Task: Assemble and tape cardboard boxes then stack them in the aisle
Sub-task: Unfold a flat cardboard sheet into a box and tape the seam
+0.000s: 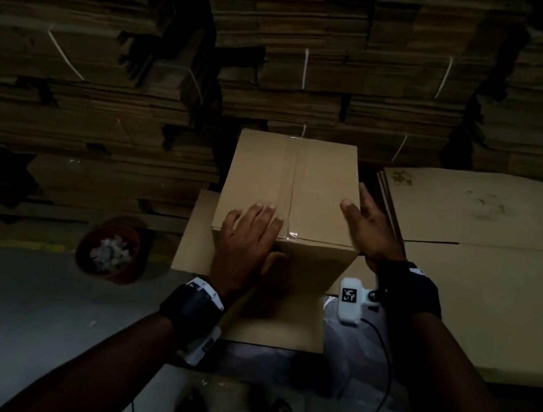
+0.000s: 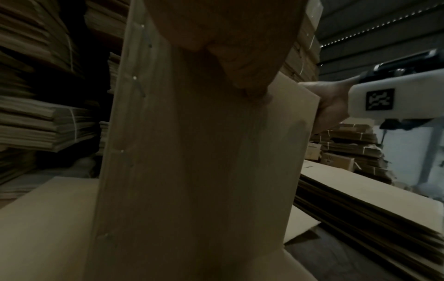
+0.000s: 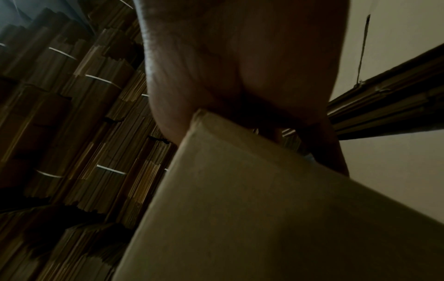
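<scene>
A tall brown cardboard box stands upright in the middle of the head view. Clear tape runs along its closed top seam. My left hand lies flat on the top near the front edge, fingers straight, thumb down the front face. My right hand clasps the top right edge, with the thumb on top and straight fingers along the right side. The left wrist view shows the box's front face, my left thumb and the right hand at the corner. The right wrist view shows my right palm against the box corner.
The box stands on flat cardboard. A pile of flat sheets lies to the right. Tied bundles of flattened boxes form a wall behind. A reddish bucket of white scraps sits on the grey floor at left.
</scene>
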`<state>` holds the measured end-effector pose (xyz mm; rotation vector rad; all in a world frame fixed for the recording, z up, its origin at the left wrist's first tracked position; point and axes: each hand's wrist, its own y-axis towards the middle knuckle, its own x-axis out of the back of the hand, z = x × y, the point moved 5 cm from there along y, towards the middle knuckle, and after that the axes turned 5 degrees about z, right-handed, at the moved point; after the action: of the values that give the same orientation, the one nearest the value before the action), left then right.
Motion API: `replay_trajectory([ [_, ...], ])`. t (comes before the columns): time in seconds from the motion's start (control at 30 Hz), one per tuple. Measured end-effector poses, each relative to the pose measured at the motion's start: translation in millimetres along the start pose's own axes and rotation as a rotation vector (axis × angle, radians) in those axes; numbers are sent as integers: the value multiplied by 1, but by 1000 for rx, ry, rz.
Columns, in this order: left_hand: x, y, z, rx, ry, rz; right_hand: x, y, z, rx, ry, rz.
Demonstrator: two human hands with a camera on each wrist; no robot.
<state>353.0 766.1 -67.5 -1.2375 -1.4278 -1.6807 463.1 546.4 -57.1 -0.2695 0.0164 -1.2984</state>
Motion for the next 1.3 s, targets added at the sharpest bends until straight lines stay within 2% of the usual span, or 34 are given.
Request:
replay_trajectory([
  [0.07,5,-1,3,-46,-17,-73,-1,-1,1,3,1,5],
  [0.17,16,1,6,-96,-77,-107,-4,-5,8,37,-4,-12],
  [0.23,30,6,10,-25,-249,-161,-5,-5,8,54,0,-13],
  [0.3,45,17,22,163,-532,-182,-5,-6,8,70,5,-3],
  [0.43,52,46,35,542,-1240,32,-6,-8,10,81,15,-8],
  [0.5,50,63,32,603,-1462,163,-6,-8,10,75,16,-7],
  [0.53,47,72,31,587,-1483,197,-6,-7,9,70,20,-8],
  [0.6,35,87,38,523,-1338,259,-6,-8,9,62,27,-11],
  [0.67,24,99,47,467,-1084,313,-6,-10,9,60,34,-15],
  [0.83,22,118,50,259,-551,293,-5,-10,9,46,31,-19],
  [0.9,25,120,49,219,-384,307,-6,-12,11,54,39,-19],
  [1.03,29,121,47,242,-322,374,-5,-11,10,47,50,-14],
  [1.17,25,121,43,128,-439,544,-5,-8,7,62,39,-23],
  [1.3,24,128,46,177,-435,601,-6,-7,6,74,33,-17],
])
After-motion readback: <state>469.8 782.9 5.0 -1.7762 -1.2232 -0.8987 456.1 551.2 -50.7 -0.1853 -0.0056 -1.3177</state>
